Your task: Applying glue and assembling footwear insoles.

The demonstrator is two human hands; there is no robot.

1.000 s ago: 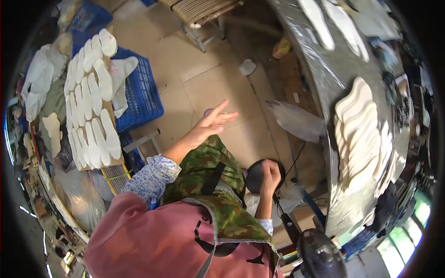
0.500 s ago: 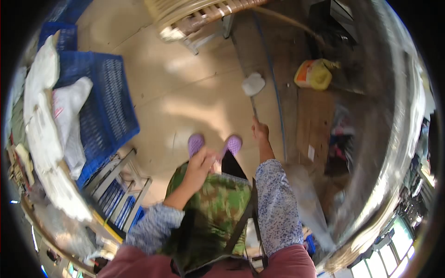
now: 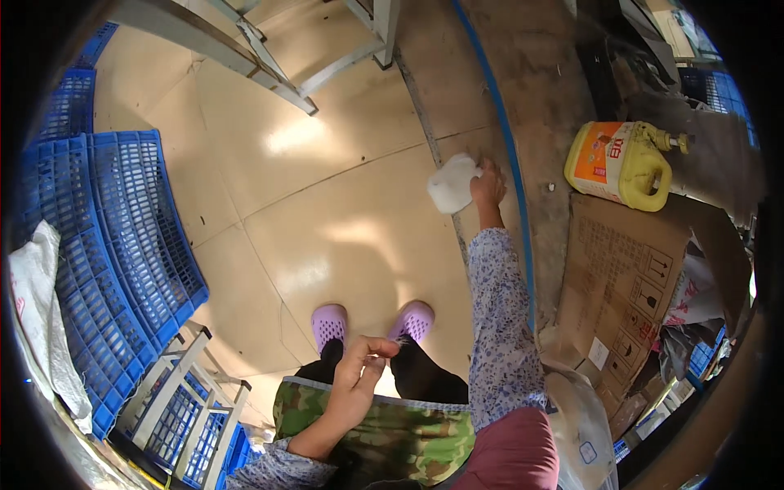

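1. Head view looks straight down at a tan tiled floor [image 3: 327, 212], with the person's two purple clogs [image 3: 371, 322] near the centre.
2. Right hand [image 3: 488, 184], at about one o'clock from the clogs, reaches far out and down on a floral sleeve; its fingers are closed on the edge of a white piece [image 3: 452, 183] that lies on the floor.
3. Left hand [image 3: 359, 377] hangs close to the body at six o'clock, above a camouflage apron [image 3: 384, 429]; its fingers are curled, thumb and fingertips pinched together, and whether they hold anything I cannot tell.
4. Both hands are well apart.
5. At nine o'clock stand blue plastic crates [image 3: 122, 245].
6. At three o'clock lies flattened brown cardboard [image 3: 629, 269], and a yellow jug [image 3: 621, 163] with an orange label lies just beyond it at two o'clock.
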